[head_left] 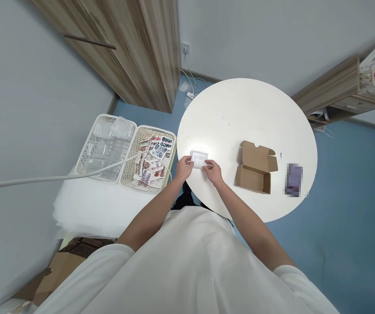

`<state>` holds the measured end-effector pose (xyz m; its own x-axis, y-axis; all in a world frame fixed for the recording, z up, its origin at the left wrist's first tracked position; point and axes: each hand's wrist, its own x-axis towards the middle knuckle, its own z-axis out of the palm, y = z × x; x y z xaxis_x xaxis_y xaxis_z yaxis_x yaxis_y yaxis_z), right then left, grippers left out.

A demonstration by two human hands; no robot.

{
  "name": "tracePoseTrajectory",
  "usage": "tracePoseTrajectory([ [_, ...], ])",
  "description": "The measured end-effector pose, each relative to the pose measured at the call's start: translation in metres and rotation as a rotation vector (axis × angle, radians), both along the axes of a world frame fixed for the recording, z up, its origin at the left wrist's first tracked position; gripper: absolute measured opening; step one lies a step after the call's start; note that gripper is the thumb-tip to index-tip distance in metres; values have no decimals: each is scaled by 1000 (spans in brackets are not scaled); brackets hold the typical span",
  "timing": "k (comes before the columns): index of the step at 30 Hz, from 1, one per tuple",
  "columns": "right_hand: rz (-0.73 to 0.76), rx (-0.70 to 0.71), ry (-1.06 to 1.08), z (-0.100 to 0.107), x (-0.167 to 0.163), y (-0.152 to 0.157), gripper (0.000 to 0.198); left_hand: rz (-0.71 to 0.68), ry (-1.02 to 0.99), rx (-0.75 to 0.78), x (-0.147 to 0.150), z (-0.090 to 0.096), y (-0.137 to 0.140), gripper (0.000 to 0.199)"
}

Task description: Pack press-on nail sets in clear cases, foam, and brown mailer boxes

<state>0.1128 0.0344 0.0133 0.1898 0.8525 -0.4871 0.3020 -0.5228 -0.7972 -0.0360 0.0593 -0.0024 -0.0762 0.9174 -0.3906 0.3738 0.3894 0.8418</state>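
A small whitish, see-through packet [199,158] is at the left front edge of the white round table [246,113]; what is inside it cannot be made out. My left hand [184,168] pinches its left side between thumb and fingers. On the opposite side, my right hand [212,171] grips the lower right corner with closed fingers. To the right of my hands, an open brown cardboard box [255,168] stands on the table with its lid folded back.
Left of the table, one white basket [87,148] holds clear plastic boxes and another [131,152] holds cards of press-on nails. White foam sheets [92,205] are stacked before them. A pale arm or cable [59,177] crosses the baskets. A blurred purple item [294,179] lies at the table's right.
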Motion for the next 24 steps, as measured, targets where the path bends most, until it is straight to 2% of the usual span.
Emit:
tracePoseTrajectory([
  [7,-7,69,-26,21,34,-18,31,17,-8,102,33,26,-21,28],
  [11,-27,211,-20,38,69,-37,30,-20,-11,171,66,43,-30,28],
  [14,-64,318,-47,48,104,-52,29,-108,-58,202,99,53,-37,30],
  [17,-98,364,-79,56,144,-64,30,-220,-97,218,134,64,-41,34],
  [21,-121,371,-90,60,193,-76,31,-394,-65,209,174,79,-46,39],
  [24,-97,327,-77,55,217,-84,33,-521,-40,194,192,82,-50,48],
])
